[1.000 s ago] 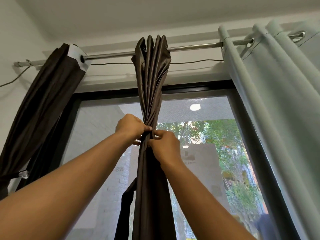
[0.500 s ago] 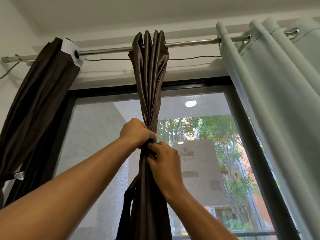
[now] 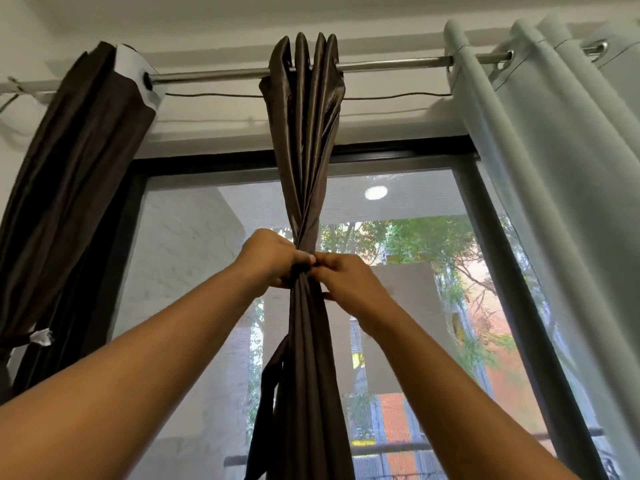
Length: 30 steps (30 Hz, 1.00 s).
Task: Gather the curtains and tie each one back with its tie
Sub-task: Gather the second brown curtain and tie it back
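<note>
Brown curtain point(image 3: 304, 133) bunched, left hand point(image 3: 273, 259) still gripping it, right hand point(image 3: 346, 280) now raised level, pinching the same bunch, tie point(image 3: 272, 379) hanging loose

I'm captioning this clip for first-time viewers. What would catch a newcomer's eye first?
Dead centre, a gathered brown curtain hangs from the metal rod, gripped at its waist by the left hand and the right hand. A darker curtain hangs at the left, a pale green curtain at the right.

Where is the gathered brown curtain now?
Head view, centre: the brown curtain hangs from the rod between the dark curtain at left and the pale curtain at right; left hand and right hand grip it.
</note>
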Each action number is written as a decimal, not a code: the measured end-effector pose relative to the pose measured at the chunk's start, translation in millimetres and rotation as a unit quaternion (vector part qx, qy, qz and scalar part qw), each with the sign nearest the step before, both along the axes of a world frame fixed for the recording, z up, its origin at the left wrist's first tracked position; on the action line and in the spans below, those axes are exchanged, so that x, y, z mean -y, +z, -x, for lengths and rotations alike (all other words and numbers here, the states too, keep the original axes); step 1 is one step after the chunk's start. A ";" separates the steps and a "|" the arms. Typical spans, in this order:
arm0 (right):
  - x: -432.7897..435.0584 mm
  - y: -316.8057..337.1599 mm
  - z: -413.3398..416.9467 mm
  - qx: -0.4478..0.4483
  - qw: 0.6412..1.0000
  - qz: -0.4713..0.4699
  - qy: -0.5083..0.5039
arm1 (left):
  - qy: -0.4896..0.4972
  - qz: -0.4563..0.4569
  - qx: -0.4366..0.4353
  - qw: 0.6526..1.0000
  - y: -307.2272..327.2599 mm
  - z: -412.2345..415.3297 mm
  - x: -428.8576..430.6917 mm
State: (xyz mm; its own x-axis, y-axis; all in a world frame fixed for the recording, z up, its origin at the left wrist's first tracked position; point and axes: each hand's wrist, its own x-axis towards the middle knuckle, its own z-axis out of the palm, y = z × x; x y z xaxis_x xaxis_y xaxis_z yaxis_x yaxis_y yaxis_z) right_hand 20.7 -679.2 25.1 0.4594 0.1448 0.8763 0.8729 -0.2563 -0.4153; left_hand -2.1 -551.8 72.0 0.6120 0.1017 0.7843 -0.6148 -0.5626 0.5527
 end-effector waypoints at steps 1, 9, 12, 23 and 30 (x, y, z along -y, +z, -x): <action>0.5 -6.5 0.1 0.000 1.000 0.014 0.001 | -0.010 0.001 -0.013 1.000 -0.7 2.2 -1.7; -14.5 -23.9 7.6 0.007 0.987 0.059 -0.151 | -0.001 -0.008 -0.065 0.998 -8.2 3.3 0.4; -17.5 -35.3 2.2 0.003 0.982 0.052 -0.180 | 0.017 -0.019 -0.070 0.997 -20.0 -2.4 1.7; -24.0 -51.3 -13.8 0.005 0.982 -0.061 -0.178 | -0.009 -0.030 -0.070 0.997 -33.7 -9.8 -8.3; -19.8 -48.8 -15.0 0.044 0.977 -0.030 -0.204 | -0.034 -0.046 -0.014 0.998 -51.1 -1.5 -23.4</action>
State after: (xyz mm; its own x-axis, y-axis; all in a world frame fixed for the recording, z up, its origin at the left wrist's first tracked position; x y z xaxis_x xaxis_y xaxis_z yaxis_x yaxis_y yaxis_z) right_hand 35.7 -659.4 -23.7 0.3908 -0.0876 0.9163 0.7357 -0.5685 -0.3681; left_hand -0.6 -528.4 20.8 0.6370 -0.0134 0.7707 -0.6384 -0.5696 0.5177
